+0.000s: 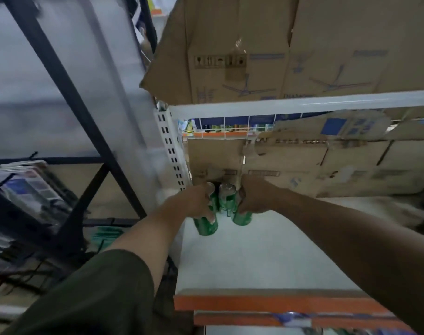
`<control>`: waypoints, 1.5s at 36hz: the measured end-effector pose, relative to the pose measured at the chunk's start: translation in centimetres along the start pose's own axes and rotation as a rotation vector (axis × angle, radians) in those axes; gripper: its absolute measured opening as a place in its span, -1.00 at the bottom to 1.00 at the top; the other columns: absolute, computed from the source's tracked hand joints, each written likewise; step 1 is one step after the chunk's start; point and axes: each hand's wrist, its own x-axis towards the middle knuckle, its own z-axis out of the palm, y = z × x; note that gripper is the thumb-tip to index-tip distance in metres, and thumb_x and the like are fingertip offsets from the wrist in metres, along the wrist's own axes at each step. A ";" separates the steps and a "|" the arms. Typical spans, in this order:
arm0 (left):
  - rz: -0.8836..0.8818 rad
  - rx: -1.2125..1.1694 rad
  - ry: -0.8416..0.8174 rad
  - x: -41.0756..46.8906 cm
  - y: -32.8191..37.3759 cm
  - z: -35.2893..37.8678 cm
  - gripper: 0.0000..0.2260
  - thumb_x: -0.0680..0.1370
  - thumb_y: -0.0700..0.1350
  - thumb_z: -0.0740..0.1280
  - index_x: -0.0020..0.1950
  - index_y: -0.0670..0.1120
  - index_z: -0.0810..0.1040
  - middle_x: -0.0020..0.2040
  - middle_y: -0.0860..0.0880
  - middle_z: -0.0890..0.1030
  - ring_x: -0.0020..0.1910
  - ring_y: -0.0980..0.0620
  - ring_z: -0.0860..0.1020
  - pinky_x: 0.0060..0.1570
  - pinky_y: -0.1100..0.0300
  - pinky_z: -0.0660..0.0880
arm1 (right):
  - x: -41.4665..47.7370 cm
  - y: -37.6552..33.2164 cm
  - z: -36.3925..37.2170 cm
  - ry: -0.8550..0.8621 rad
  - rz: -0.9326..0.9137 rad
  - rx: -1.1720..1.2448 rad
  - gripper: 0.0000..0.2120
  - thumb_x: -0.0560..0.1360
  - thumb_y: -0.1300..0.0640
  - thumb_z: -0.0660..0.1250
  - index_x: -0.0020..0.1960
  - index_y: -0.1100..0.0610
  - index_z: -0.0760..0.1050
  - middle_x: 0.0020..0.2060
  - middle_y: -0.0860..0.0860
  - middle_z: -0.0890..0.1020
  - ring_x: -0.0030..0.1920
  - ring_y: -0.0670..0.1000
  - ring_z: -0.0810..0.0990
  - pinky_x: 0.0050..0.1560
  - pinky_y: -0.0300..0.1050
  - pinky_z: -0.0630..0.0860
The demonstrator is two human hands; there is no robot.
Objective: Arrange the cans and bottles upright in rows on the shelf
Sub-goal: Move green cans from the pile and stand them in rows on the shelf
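At the far left a black rack (68, 93) stands outside the job. The left hand (194, 201) is wrapped round the left can (206, 226), thumb across its front, in the back left corner of the white shelf (266, 257), near the perforated post (170, 146). Just right of it the middle can (226, 197) stands upright on its own, silver top showing, close against the cardboard (327, 170) that lines the back. Further right, the right hand (254, 197) is curled over the right can (242, 217) and hides its top. The hands are apart, each gripping one can, with the free can between them. The step looks like placing: two cans going down on either side of the standing one to start a row at the back. I cannot tell whether their bases touch the shelf. Both seem to lean with their bases toward the camera, though the wide lens may account for that. The next move would call for bringing each can plumb, base flat, snug beside the middle can, then letting go without knocking it. The cans are slim, green and glossy, with pale lettering too blurred to read. Smooth metal like this could slip in the grip or topple if nudged. With so few cans in place, the task seems early.
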 end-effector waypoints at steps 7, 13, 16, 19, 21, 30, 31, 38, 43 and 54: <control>-0.089 -0.124 0.144 1.5 -2.2 4.0 -0.27 0.42 -0.02 0.57 0.47 -0.18 0.30 0.29 -0.16 0.54 0.22 -0.15 0.55 0.24 -0.03 0.51 | 0.5 0.2 5.5 0.087 0.044 0.162 -0.13 0.31 0.12 0.59 0.40 0.17 0.11 -0.04 0.07 0.42 0.13 0.19 0.49 -0.08 -0.10 0.34; -0.032 -0.262 0.139 2.2 -3.0 5.2 -0.31 0.38 -0.02 0.60 0.36 -0.11 0.31 0.18 -0.08 0.55 0.13 -0.13 0.58 0.18 -0.06 0.57 | 1.3 1.3 8.1 0.191 0.071 0.269 -0.32 0.26 0.12 0.61 0.15 0.06 0.20 -0.01 0.08 0.52 0.04 0.14 0.53 -0.11 -0.03 0.50; -0.021 -0.326 0.133 5.5 -5.5 7.0 -0.12 0.10 0.21 0.57 0.31 -0.06 0.34 0.09 -0.05 0.60 0.04 -0.11 0.62 0.08 -0.11 0.61 | 1.6 1.7 8.6 0.214 0.094 0.339 -0.35 0.25 0.11 0.63 0.07 0.06 0.20 0.04 0.11 0.52 0.02 0.13 0.55 -0.16 -0.07 0.51; -0.022 -0.288 0.074 4.4 -5.0 6.3 -0.06 0.11 0.23 0.58 0.39 -0.05 0.34 0.19 0.00 0.57 0.17 -0.11 0.58 0.19 -0.04 0.57 | 1.7 1.8 8.4 0.183 0.147 0.364 -0.28 0.24 0.07 0.64 0.16 0.10 0.20 0.09 0.11 0.47 0.07 0.15 0.55 -0.04 0.04 0.61; -0.041 -0.276 0.027 2.8 -4.2 5.9 -0.29 0.36 0.10 0.60 0.41 -0.04 0.39 0.20 0.00 0.55 0.19 -0.12 0.58 0.10 0.07 0.56 | 1.7 2.0 8.3 0.057 0.203 0.334 -0.19 0.29 -0.01 0.62 0.30 0.11 0.16 0.11 0.11 0.51 0.00 0.12 0.57 -0.14 -0.02 0.61; -0.050 -0.370 0.034 3.5 -4.1 6.5 -0.51 0.45 -0.06 0.57 0.33 -0.06 0.52 0.20 -0.04 0.64 0.17 -0.10 0.62 0.18 0.04 0.56 | 2.5 2.6 9.9 -0.003 0.228 0.394 -0.37 0.39 0.03 0.58 0.21 0.15 0.23 0.13 0.11 0.51 0.03 0.10 0.50 -0.14 -0.10 0.48; -0.050 -0.394 0.038 3.7 -4.3 6.6 -0.47 0.42 -0.06 0.59 0.34 -0.04 0.52 0.22 -0.02 0.64 0.22 -0.08 0.60 0.29 0.00 0.50 | 2.7 2.6 10.0 0.003 0.220 0.387 -0.37 0.39 0.04 0.58 0.23 0.17 0.24 0.16 0.13 0.52 0.03 0.10 0.51 -0.11 -0.07 0.48; -0.103 -0.466 0.068 5.5 -5.2 7.7 -0.20 0.25 0.20 0.59 0.37 -0.03 0.38 0.22 0.07 0.59 0.22 -0.01 0.56 0.33 0.00 0.46 | 4.0 2.1 10.2 0.002 0.212 0.364 -0.33 0.43 0.10 0.55 0.35 0.21 0.22 0.23 0.19 0.52 0.16 0.19 0.55 -0.01 -0.04 0.52; -0.130 -0.453 0.074 5.0 -4.6 7.3 -0.38 0.45 -0.01 0.57 0.39 -0.10 0.35 0.28 -0.04 0.56 0.25 -0.10 0.54 0.32 0.01 0.44 | 4.3 2.0 10.6 0.013 0.208 0.350 -0.33 0.41 0.07 0.56 0.32 0.21 0.23 0.23 0.19 0.52 0.16 0.19 0.55 -0.02 -0.05 0.48; -0.107 -0.427 0.064 5.4 -4.7 7.3 -0.40 0.45 0.01 0.57 0.40 -0.07 0.40 0.29 -0.03 0.58 0.26 -0.09 0.55 0.29 0.04 0.45 | 4.3 2.4 10.2 -0.035 0.194 0.365 -0.29 0.41 0.13 0.56 0.36 0.16 0.19 0.21 0.13 0.51 0.07 0.10 0.51 -0.02 -0.09 0.46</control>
